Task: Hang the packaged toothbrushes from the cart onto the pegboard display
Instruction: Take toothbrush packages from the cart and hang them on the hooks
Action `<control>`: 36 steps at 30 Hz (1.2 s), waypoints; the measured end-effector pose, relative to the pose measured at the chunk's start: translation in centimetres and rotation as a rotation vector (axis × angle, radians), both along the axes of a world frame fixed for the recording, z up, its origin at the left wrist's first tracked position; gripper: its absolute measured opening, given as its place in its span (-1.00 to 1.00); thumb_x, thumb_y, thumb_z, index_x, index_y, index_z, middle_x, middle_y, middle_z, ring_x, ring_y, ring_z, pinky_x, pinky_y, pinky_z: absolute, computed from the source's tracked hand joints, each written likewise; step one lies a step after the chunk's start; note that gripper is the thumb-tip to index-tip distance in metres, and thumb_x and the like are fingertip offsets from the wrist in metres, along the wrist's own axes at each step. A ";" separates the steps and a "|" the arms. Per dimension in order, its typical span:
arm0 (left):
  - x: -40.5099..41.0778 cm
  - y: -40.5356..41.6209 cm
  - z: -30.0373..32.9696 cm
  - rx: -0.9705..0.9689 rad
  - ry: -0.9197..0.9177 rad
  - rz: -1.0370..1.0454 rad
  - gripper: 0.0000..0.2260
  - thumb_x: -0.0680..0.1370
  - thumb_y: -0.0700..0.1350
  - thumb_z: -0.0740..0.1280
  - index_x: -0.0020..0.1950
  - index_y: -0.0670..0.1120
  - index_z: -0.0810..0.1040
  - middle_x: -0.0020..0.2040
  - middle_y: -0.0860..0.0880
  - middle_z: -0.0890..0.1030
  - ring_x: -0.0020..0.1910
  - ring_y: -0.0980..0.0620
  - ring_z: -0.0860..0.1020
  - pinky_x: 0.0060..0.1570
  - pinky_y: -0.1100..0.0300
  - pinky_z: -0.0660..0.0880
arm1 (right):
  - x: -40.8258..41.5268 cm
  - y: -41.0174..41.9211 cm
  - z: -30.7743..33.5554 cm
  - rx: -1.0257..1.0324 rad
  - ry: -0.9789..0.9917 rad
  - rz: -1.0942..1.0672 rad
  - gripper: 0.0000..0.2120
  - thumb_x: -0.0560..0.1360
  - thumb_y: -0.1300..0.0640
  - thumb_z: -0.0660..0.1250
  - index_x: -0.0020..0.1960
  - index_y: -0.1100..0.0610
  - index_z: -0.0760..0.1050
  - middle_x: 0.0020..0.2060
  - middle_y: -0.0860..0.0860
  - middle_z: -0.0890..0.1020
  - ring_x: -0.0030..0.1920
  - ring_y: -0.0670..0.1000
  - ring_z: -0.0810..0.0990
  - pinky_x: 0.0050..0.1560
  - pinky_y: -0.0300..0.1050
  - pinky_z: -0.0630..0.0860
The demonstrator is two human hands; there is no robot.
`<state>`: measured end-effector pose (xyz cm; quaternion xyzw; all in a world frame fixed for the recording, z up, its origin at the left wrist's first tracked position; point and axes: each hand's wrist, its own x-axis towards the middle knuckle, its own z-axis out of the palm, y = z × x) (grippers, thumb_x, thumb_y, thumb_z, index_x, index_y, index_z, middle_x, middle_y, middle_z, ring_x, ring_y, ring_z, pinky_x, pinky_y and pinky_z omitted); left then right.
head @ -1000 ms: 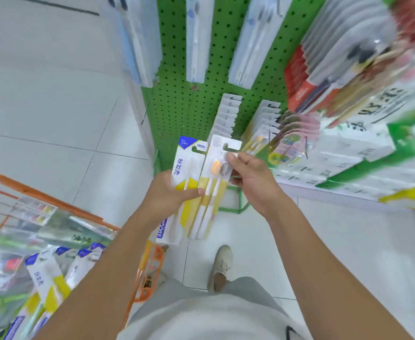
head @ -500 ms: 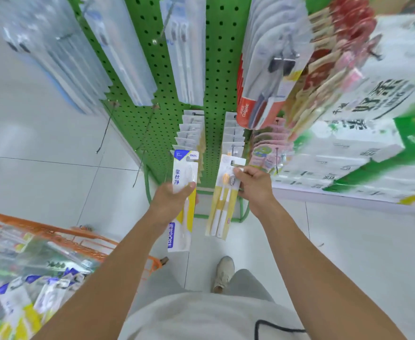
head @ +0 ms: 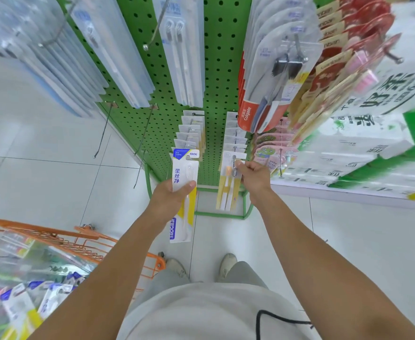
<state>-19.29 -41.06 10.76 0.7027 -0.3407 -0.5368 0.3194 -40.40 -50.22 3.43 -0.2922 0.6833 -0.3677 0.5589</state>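
Note:
My left hand (head: 171, 196) grips a white, blue and yellow toothbrush pack (head: 183, 192) upright, just in front of a low row of hung packs (head: 190, 133). My right hand (head: 253, 176) pinches the top of a yellow twin toothbrush pack (head: 227, 190) at the tip of a low peg, in front of the matching row of packs (head: 236, 136). Both rows hang on the green pegboard (head: 217, 69). The orange wire cart (head: 78, 238) at lower left holds several more packaged toothbrushes (head: 27, 298).
Rows of clear and white packs (head: 128, 57) hang higher up, and a red Colgate pack (head: 248, 114) hangs to the right. Two bare pegs (head: 142, 136) stick out at the left. Stacked green and white boxes (head: 363, 148) stand on the right. My shoes (head: 227, 265) are on white floor tiles.
Both hands moved forward toward the pegboard. The yellow twin pack went from held free beside the other pack up to the tip of the low right peg. The view tilted upward.

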 end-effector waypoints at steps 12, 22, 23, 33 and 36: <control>0.3 -0.2 -0.6 -0.053 0.039 0.021 -0.81 0.61 -0.01 0.38 0.18 -0.03 0.63 -0.13 0.03 0.65 -0.16 0.07 0.54 -0.10 0.20 0.46 | 0.3 -1.6 -0.5 0.032 0.020 -0.186 -0.85 0.49 0.06 0.51 -0.11 0.10 0.58 -0.09 -0.05 0.68 -0.06 -0.04 0.62 0.21 0.02 0.61; 2.8 0.5 -1.1 -0.103 0.052 -0.005 -0.78 0.66 -0.07 0.28 0.30 0.00 0.53 0.06 0.05 0.65 -0.02 0.12 0.58 -0.07 0.29 0.46 | 8.3 7.2 5.6 0.063 -0.234 0.169 -0.95 0.57 0.18 0.41 0.03 0.12 0.61 -0.10 0.08 0.68 -0.15 0.01 0.64 -0.07 -0.10 0.60; 3.3 0.7 -1.0 -0.120 0.066 -0.026 -0.78 0.67 -0.07 0.27 0.31 0.02 0.53 0.09 0.06 0.66 0.03 0.13 0.59 -0.03 0.30 0.47 | 9.7 7.1 6.5 -0.007 -0.219 0.296 -0.91 0.56 0.16 0.42 0.06 0.11 0.62 -0.08 0.06 0.68 -0.13 -0.03 0.64 -0.04 -0.12 0.59; 11.7 2.7 -1.8 -0.104 0.083 0.094 -0.89 0.63 -0.07 0.34 0.08 -0.08 0.51 -0.07 -0.04 0.60 -0.07 -0.05 0.58 -0.07 0.03 0.54 | 18.9 6.9 6.9 -0.111 -0.087 0.492 -0.96 0.55 0.21 0.43 -0.04 0.19 0.62 -0.14 0.26 0.66 -0.17 0.12 0.65 0.02 0.32 0.62; 13.3 2.5 -2.3 -0.099 0.029 0.100 -0.93 0.63 -0.14 0.32 0.10 -0.09 0.53 -0.05 -0.04 0.61 -0.01 -0.17 0.63 0.08 -0.10 0.60 | 20.3 7.0 6.5 -0.108 -0.068 0.446 -0.95 0.56 0.24 0.42 -0.06 0.12 0.62 -0.18 0.13 0.66 -0.20 0.10 0.65 0.04 0.30 0.61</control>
